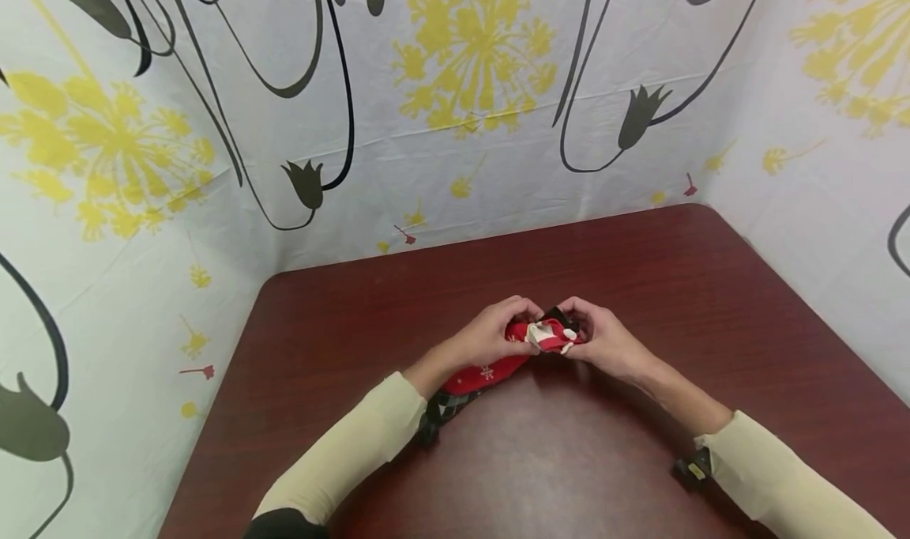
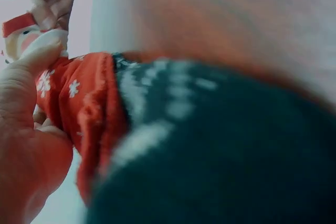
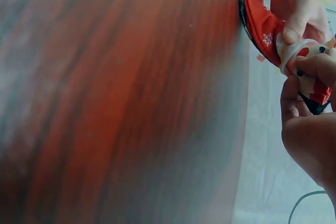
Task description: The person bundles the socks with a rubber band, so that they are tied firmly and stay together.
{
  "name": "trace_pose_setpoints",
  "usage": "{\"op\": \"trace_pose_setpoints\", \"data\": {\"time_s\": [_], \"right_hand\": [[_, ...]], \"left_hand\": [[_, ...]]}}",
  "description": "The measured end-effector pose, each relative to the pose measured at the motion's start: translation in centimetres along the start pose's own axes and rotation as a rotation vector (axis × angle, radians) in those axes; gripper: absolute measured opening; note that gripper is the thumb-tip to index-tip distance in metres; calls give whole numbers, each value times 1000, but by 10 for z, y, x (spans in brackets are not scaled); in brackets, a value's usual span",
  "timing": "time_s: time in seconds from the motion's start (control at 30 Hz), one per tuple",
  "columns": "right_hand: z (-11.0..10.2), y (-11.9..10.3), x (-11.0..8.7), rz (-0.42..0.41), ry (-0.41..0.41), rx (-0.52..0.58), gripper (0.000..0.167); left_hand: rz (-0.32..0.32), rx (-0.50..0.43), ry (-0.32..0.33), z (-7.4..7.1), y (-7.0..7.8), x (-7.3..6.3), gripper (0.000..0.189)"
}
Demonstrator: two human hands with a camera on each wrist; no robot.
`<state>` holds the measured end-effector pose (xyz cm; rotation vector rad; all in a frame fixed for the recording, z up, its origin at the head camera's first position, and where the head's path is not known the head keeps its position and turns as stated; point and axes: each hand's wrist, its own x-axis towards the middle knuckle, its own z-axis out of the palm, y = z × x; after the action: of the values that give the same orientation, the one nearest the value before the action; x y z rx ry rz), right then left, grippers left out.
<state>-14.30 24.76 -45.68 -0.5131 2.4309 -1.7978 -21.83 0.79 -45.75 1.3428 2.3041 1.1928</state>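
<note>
Both hands hold a Christmas cloth decoration [image 1: 486,375] of red fabric with white snowflakes, above the table's middle. At its right end is a white-and-red Santa figure [image 1: 550,335] with black parts beside it. My left hand [image 1: 494,335] grips the red cloth just behind the figure, its thumb on the white part in the left wrist view. My right hand [image 1: 607,345] pinches the figure's end between thumb and fingers. A dark green patterned section [image 2: 220,129] hangs below the left wrist, large and blurred in the left wrist view. The fingers cover part of the figure.
The dark red-brown wooden table [image 1: 554,460] extends under both arms. White cloth walls [image 1: 384,136] with yellow and grey flower prints stand around its back and sides. A small black device [image 1: 691,469] is strapped at the right wrist.
</note>
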Motion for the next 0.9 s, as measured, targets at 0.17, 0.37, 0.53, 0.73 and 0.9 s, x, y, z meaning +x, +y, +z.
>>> {"op": "trace_pose_setpoints", "data": {"time_s": [0.17,0.37,0.53,0.73,0.9], "right_hand": [[1,-1,0,-37,1,-16,59],[4,-6,0,-74,-6,-29,63],[6,-10,0,-80,-28,-46,52],[8,-11,-1,-131,-45,-28,42],[10,-7,1,-136,-59,3,45]], "left_hand": [[16,38,77,3,0,-7,47],[3,137,101,4,4,-13,47],[23,192,111,6,5,-15,47],[52,209,124,6,4,-17,45],[32,168,126,5,5,-16,42]]}}
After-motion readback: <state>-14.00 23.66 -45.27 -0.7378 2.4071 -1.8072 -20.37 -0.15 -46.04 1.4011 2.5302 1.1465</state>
